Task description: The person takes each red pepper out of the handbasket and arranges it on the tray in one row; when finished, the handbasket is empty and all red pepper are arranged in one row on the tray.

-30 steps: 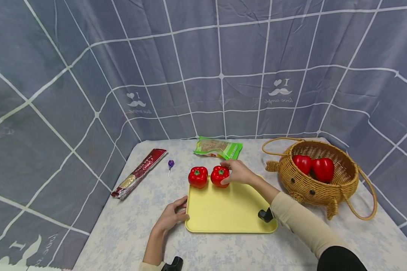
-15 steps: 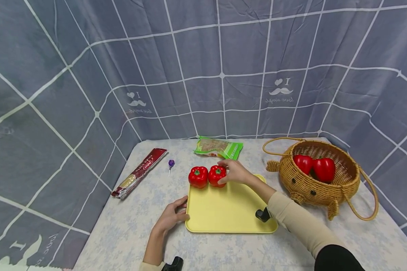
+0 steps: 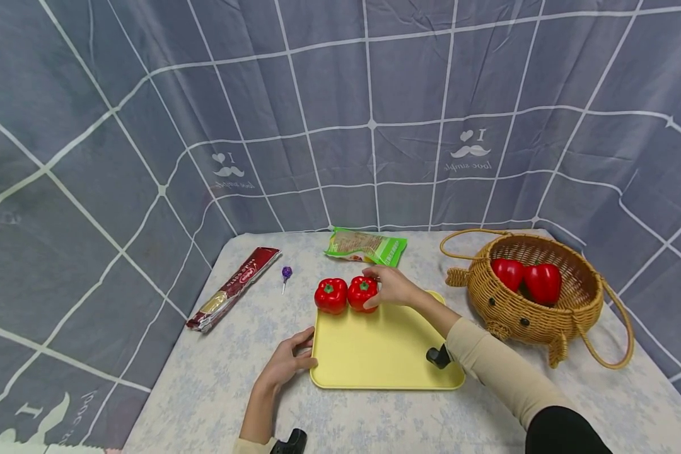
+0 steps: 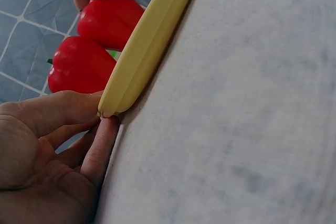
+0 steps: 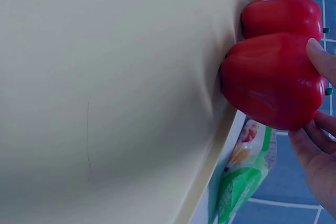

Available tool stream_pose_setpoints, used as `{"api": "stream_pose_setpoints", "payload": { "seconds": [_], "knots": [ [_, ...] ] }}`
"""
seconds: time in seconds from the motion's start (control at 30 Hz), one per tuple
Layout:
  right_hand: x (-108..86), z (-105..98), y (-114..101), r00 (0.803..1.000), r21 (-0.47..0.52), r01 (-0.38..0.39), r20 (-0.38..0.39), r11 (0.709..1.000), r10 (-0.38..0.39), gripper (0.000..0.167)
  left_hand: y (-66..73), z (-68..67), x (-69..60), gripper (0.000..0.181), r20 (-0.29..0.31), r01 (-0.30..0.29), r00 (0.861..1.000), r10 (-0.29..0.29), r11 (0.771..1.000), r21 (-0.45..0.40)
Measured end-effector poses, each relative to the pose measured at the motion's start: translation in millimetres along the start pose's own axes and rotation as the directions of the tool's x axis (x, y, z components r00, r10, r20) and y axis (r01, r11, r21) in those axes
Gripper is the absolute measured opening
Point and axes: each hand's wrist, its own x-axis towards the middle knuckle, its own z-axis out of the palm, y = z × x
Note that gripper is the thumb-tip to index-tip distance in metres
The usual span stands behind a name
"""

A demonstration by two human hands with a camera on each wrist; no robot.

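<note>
Worktop lies beneath left hand, which, nearly closed, pinches tray. Right hand, half open, grips one pepper.

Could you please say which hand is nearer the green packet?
Right: the right hand, gripping a red pepper, is just in front of the green packet; the left hand is farther, at the tray's left edge.

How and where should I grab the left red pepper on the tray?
I'd come from above and pinch the left pepper by its rounded near and far sides, below the green stem. It sits stem up, and the other pepper crowds its right side, probably leaving little room there.
</note>
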Motion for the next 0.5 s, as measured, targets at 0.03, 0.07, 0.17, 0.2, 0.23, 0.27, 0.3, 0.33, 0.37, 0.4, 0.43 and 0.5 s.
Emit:
{"api": "stream_pose_setpoints", "payload": {
  "seconds": [0.03,0.07,0.17,0.2,0.23,0.27,0.3,0.33,0.37,0.4,0.43,0.5],
  "knots": [
    [0.2,0.2,0.0,1.000,-0.004,0.001,-0.001,1.000,-0.001,0.081,0.0,0.0,0.0,0.078,0.001,0.001,1.000,-0.001,1.000,-0.001],
    [0.2,0.3,0.0,1.000,-0.008,0.002,-0.003,1.000,-0.002,0.080,-0.1,0.0,0.0,0.078,0.002,0.001,1.000,-0.001,1.000,-0.001],
    [0.0,0.3,-0.3,1.000,-0.015,0.001,-0.006,1.000,-0.001,0.080,0.2,0.3,0.2,0.079,0.001,0.002,1.000,-0.002,1.000,0.004],
    [-0.2,0.3,-0.4,1.000,-0.016,0.000,-0.007,1.000,0.000,0.080,0.4,0.5,0.0,0.079,0.000,0.001,1.000,-0.001,1.000,0.007],
    [-0.2,0.2,-0.3,1.000,-0.018,-0.001,-0.007,1.000,0.001,0.080,0.6,0.6,-0.1,0.079,-0.001,0.002,1.000,-0.002,1.000,0.007],
    [-0.2,0.1,-0.3,1.000,-0.019,-0.002,-0.005,1.000,0.002,0.080,0.8,0.8,-0.1,0.078,-0.002,0.002,1.000,-0.002,1.000,0.008],
    [-0.2,0.0,-0.4,1.000,-0.017,-0.003,-0.002,1.000,0.003,0.080,1.1,1.0,-0.2,0.078,-0.003,0.004,1.000,-0.004,1.000,0.008],
    [0.0,-0.1,-0.5,1.000,-0.023,0.001,0.000,1.000,-0.001,0.080,1.2,1.2,-0.2,0.078,-0.004,0.005,1.000,-0.005,1.000,0.007],
    [0.3,-0.2,-0.6,1.000,-0.024,0.000,0.003,1.000,0.000,0.080,1.3,1.2,-0.4,0.078,-0.005,0.007,1.000,-0.007,1.000,0.006],
    [0.5,-0.3,-0.7,1.000,-0.022,-0.001,0.005,1.000,0.001,0.080,1.3,1.2,-0.5,0.078,-0.005,0.008,1.000,-0.008,1.000,0.006],
    [0.7,-0.3,-0.8,1.000,-0.022,0.000,0.007,1.000,0.000,0.080,1.2,1.2,-0.6,0.078,-0.005,0.010,1.000,-0.010,1.000,0.004],
    [0.9,-0.5,-1.1,1.000,-0.009,-0.001,0.009,1.000,0.001,0.080,0.8,1.0,-0.5,0.078,-0.004,0.011,1.000,-0.011,1.000,0.002]
  ]
}}
